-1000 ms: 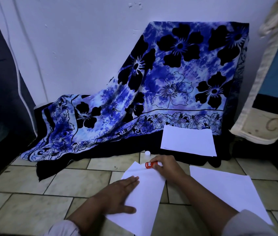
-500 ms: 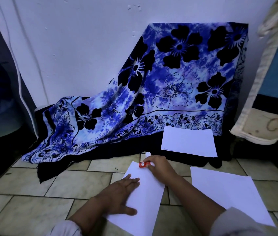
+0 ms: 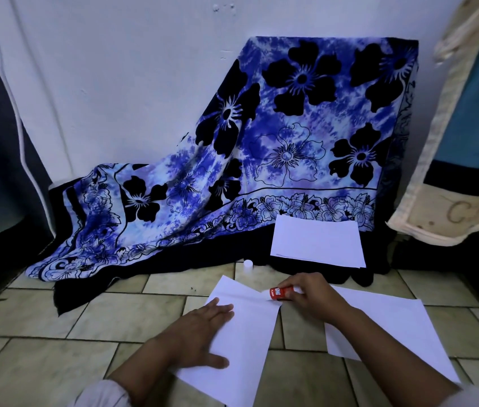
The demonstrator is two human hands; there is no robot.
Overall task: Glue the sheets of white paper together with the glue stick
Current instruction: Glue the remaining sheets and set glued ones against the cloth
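Note:
A white sheet (image 3: 247, 333) lies on the tiled floor in front of me. My left hand (image 3: 200, 336) rests flat on its left side, fingers spread. My right hand (image 3: 311, 295) grips a red glue stick (image 3: 279, 292) lying sideways, its tip touching the sheet's upper right edge. A second white sheet (image 3: 394, 324) lies to the right, partly under my right forearm. A small stack of white sheets (image 3: 317, 245) rests further back on the dark cloth. The white glue cap (image 3: 248, 264) stands on the floor behind the sheet.
A blue flowered cloth (image 3: 276, 142) drapes over something against the white wall (image 3: 115, 83). A cream-edged padded object (image 3: 467, 142) hangs at the right. A dark shape fills the left side. Floor tiles (image 3: 56, 348) spread around the sheets.
My right hand has slid the glue stick to the right along the sheet's top edge after moving left. My left hand stays pressed on the sheet.

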